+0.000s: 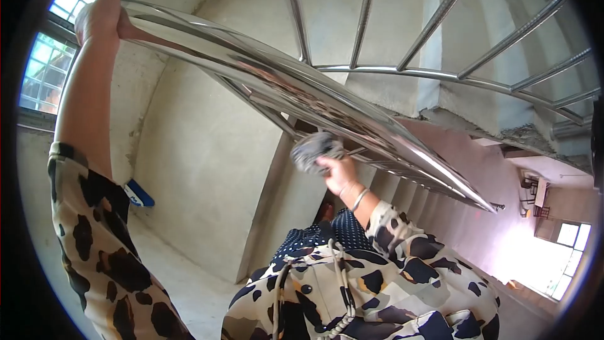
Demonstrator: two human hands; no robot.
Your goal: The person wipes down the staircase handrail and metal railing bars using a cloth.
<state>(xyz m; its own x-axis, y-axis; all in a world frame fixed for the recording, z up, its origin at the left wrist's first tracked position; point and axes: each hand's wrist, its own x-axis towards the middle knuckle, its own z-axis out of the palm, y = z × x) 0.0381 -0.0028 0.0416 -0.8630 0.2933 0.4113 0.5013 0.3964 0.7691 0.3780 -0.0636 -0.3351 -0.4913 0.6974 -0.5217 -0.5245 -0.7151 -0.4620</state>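
A wide, shiny metal handrail (296, 97) runs diagonally from the upper left to the lower right and mirrors the arm and sleeve. At its upper left end my left hand (100, 16) is closed on the metal, its fingers partly hidden. My right hand (340, 175), with a bracelet at the wrist, is closed on a crumpled grey cloth (316, 151). This cloth is slightly blurred and lies close to the underside of the handrail; I cannot tell whether it touches.
Metal balusters (362, 19) line the concrete stairs at the upper right. More steps (409, 196) descend below the handrail. A blue and white object (138, 194) lies by the left wall. Far below are chairs (526, 181) and a bright window (569, 255).
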